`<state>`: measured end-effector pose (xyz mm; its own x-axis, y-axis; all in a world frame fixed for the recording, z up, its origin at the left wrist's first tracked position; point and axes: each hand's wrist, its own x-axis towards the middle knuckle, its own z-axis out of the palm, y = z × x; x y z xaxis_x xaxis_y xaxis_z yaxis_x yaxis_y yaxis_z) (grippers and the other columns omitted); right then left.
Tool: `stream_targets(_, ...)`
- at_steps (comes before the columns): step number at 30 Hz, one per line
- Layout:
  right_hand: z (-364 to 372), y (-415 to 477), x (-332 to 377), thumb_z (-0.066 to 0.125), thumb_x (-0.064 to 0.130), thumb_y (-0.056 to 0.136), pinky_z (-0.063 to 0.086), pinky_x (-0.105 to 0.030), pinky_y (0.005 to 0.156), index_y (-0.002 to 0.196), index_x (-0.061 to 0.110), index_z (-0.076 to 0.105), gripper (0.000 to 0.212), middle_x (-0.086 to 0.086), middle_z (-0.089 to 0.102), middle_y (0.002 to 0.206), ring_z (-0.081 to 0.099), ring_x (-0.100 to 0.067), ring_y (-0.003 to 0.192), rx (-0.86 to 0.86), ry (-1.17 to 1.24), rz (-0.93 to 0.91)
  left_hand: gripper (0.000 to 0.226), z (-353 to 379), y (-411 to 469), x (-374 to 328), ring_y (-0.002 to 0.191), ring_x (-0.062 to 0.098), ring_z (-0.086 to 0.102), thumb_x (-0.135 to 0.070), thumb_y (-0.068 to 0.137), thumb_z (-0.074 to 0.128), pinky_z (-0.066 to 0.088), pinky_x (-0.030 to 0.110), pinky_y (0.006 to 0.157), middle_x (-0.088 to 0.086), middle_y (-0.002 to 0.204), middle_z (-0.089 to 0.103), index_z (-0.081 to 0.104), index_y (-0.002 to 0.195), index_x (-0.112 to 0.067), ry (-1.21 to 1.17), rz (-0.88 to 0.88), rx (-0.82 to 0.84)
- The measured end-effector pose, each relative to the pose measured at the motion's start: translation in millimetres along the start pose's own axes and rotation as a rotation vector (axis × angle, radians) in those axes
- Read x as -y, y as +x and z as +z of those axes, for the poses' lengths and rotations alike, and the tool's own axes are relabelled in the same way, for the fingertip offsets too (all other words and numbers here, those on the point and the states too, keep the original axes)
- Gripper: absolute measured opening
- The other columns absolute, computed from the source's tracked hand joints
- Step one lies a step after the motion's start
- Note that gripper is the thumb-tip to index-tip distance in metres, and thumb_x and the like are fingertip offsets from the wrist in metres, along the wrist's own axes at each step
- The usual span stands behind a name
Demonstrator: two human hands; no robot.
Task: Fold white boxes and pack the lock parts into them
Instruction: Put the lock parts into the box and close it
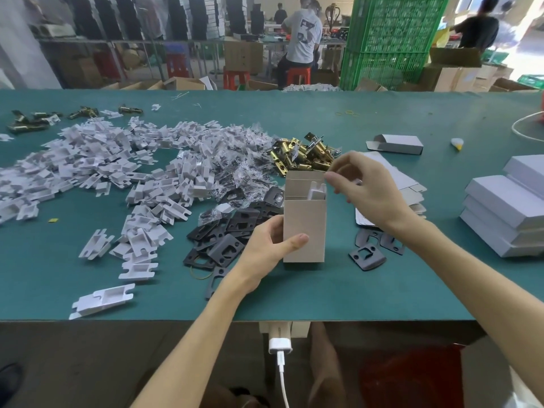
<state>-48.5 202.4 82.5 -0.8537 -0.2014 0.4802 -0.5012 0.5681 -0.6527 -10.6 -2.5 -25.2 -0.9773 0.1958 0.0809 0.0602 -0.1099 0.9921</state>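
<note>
Left hand is closed round the lower part of the upright box, with the thumb laid across its front face, and the box is stood on the green table. Right hand is held with curled fingers at the open top, where a white plastic insert sticks out; whether anything is pinched cannot be told. The box is judged light and thin-walled, easily crushed, so it is better gripped low, at the edges. The table cover looks matt, not slippery. White inserts, black plates and brass latches are heaped behind, in a busy workshop.
</note>
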Motion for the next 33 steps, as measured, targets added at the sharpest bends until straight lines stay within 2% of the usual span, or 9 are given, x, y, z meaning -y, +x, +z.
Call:
stream_targets(3, 6, 1, 16, 0.077, 0.022, 0.089, 0.045, -0.017, 0.073, 0.093, 0.014, 0.071, 0.011, -0.001, 0.060, 0.093, 0.058, -0.014, 0.080, 0.085, -0.169, -0.121, 0.058, 0, 0, 0, 0.115, 0.016, 0.072, -0.030, 0.084, 0.082, 0.059, 0.027, 0.090, -0.002, 0.123, 0.076, 0.061, 0.136, -0.015, 0.003, -0.005, -0.001)
stream_targets(7, 14, 5, 24, 0.072, 0.023, 0.094, 0.038, -0.026, 0.080, 0.101, 0.018, 0.076, 0.010, 0.002, 0.056, 0.097, 0.048, -0.017, 0.096, 0.182, -0.434, -0.142, 0.058, 2, -2, -1, 0.114, 0.016, 0.072, -0.030, 0.083, 0.083, 0.059, 0.028, 0.090, -0.001, 0.122, 0.076, 0.062, 0.135, -0.015, 0.006, -0.012, -0.007)
stream_targets(11, 18, 14, 33, 0.067, 0.025, 0.097, 0.043, -0.039, 0.090, 0.103, 0.021, 0.079, 0.014, 0.004, 0.063, 0.097, 0.053, -0.026, 0.105, 0.245, -0.489, -0.108, 0.051, 0, -2, -3, 0.111, 0.016, 0.073, -0.027, 0.085, 0.080, 0.058, 0.026, 0.088, 0.001, 0.119, 0.077, 0.065, 0.130, -0.012, -0.028, -0.022, -0.031)
stream_targets(15, 30, 22, 43, 0.048, 0.041, 0.106, 0.031, -0.044, 0.096, 0.113, 0.022, 0.072, 0.031, 0.001, 0.060, 0.117, 0.047, -0.026, 0.114, 0.360, -0.511, -0.084, 0.041, -3, -2, -7, 0.107, 0.018, 0.073, -0.032, 0.090, 0.073, 0.058, 0.025, 0.083, 0.005, 0.120, 0.077, 0.069, 0.124, -0.010, -0.187, -0.049, -0.066)
stream_targets(18, 38, 29, 52, 0.050, 0.047, 0.103, 0.028, -0.046, 0.098, 0.118, 0.025, 0.068, 0.032, 0.002, 0.058, 0.122, 0.048, -0.026, 0.117, 0.456, -0.578, -0.083, 0.039, -4, -2, -9, 0.102, 0.015, 0.073, -0.041, 0.095, 0.071, 0.057, 0.023, 0.079, 0.003, 0.116, 0.077, 0.072, 0.121, -0.012, -0.213, -0.080, -0.079)
stream_targets(22, 45, 36, 53, 0.049, 0.041, 0.105, 0.030, -0.048, 0.102, 0.122, 0.024, 0.066, 0.030, 0.001, 0.064, 0.127, 0.053, -0.027, 0.121, 0.507, -0.614, -0.067, 0.036, -5, -3, -12, 0.095, 0.012, 0.072, -0.043, 0.097, 0.066, 0.055, 0.021, 0.074, 0.000, 0.107, 0.077, 0.071, 0.118, -0.013, -0.233, -0.118, -0.110)
stream_targets(25, 45, 35, 48, 0.051, 0.037, 0.105, 0.031, -0.047, 0.102, 0.119, 0.023, 0.067, 0.026, 0.002, 0.064, 0.122, 0.052, -0.028, 0.120, 0.486, -0.610, -0.062, 0.032, -4, -3, -11, 0.101, 0.017, 0.073, -0.032, 0.100, 0.065, 0.058, 0.025, 0.079, 0.002, 0.114, 0.077, 0.066, 0.125, -0.012, -0.205, -0.102, -0.096)
stream_targets(28, 40, 33, 44, 0.056, 0.036, 0.102, 0.035, -0.045, 0.099, 0.114, 0.022, 0.071, 0.024, 0.003, 0.060, 0.113, 0.052, -0.027, 0.114, 0.499, -0.596, -0.058, 0.039, -2, -3, -9, 0.116, 0.023, 0.070, -0.023, 0.098, 0.069, 0.059, 0.036, 0.094, 0.005, 0.126, 0.074, 0.060, 0.134, -0.010, -0.133, -0.077, -0.105)
stream_targets(33, 26, 28, 47, 0.058, 0.036, 0.101, 0.042, -0.044, 0.098, 0.111, 0.024, 0.072, 0.021, 0.006, 0.057, 0.100, 0.055, -0.024, 0.110, 0.526, -0.634, -0.103, 0.055, 2, -4, -11, 0.114, 0.016, 0.071, -0.033, 0.081, 0.079, 0.058, 0.035, 0.097, 0.001, 0.121, 0.076, 0.061, 0.129, -0.015, -0.086, -0.037, -0.107)
